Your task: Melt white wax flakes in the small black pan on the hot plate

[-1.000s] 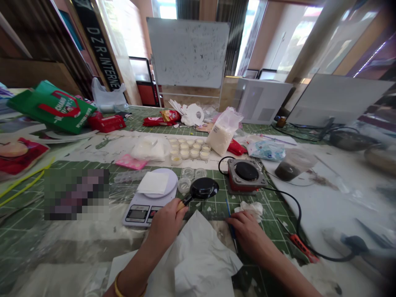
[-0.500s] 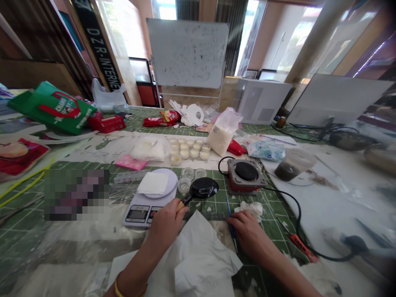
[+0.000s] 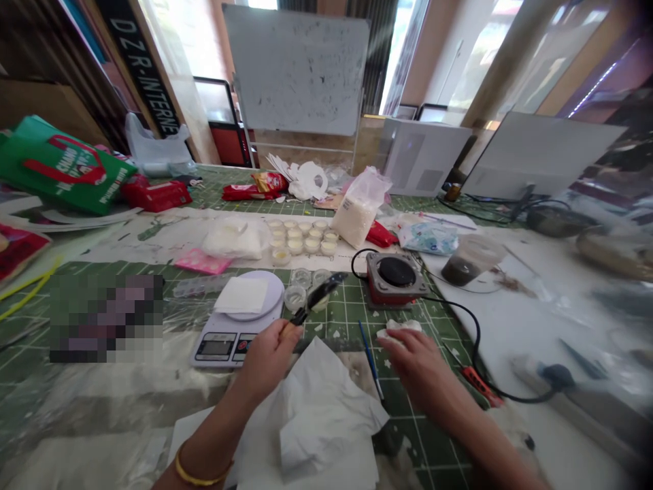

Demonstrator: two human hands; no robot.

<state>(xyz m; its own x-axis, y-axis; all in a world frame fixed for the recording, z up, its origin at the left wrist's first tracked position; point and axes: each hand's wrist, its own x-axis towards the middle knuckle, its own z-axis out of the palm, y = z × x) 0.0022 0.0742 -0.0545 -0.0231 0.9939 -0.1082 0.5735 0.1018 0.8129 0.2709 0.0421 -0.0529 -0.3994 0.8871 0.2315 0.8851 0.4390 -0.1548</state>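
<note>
My left hand (image 3: 269, 354) is closed round the wooden handle of a small black pan (image 3: 326, 289), which is tilted on its side above small clear cups (image 3: 294, 297). My right hand (image 3: 411, 350) lies over a crumpled white tissue (image 3: 403, 327); its fingertips are blurred, and whether they grip the tissue is unclear. Left of it a thin blue brush (image 3: 371, 361) lies on the green mat. Crumpled white paper (image 3: 326, 408) lies between my forearms. A white kitchen scale (image 3: 224, 340) with a white square on its plate stands beside my left hand.
A small hot plate (image 3: 396, 275) with a black cable stands right of the pan. Behind are several filled cups (image 3: 296, 241), a bag of white pellets (image 3: 357, 211) and a plastic cup with dark contents (image 3: 466, 262). An orange-red cutter (image 3: 479, 384) lies at the right.
The pan has turned from nearly level to tilted on its side. My right hand has moved off the brush onto the tissue. The view has shifted slightly.
</note>
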